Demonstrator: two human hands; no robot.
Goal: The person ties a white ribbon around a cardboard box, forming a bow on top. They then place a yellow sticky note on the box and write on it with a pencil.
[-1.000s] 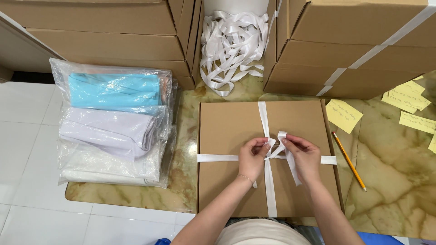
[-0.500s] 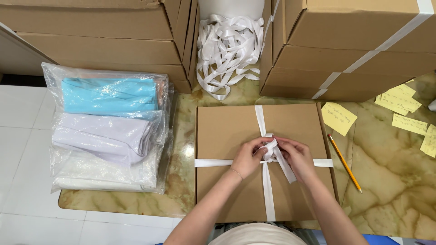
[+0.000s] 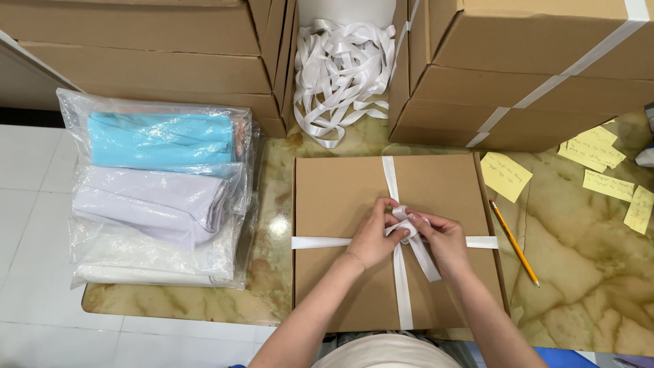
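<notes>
A flat brown cardboard box [image 3: 334,197] lies on the marble table in front of me, bound crosswise by a white ribbon [image 3: 390,177]. My left hand [image 3: 374,237] and my right hand [image 3: 441,238] meet at the crossing in the middle of the lid. Both pinch the ribbon's loose ends and loops there, fingertips nearly touching. One free ribbon tail hangs down and to the right, below my right hand. The knot itself is hidden under my fingers.
A clear plastic bag [image 3: 160,191] of folded blue and white cloth lies to the left. A heap of loose white ribbon [image 3: 340,75] sits behind, between stacked cardboard boxes [image 3: 524,75]. A pencil [image 3: 514,242] and yellow sticky notes [image 3: 507,176] lie at the right.
My hands have drawn closer together over the crossing, and the raised ribbon loop has been pulled down tighter against the lid.
</notes>
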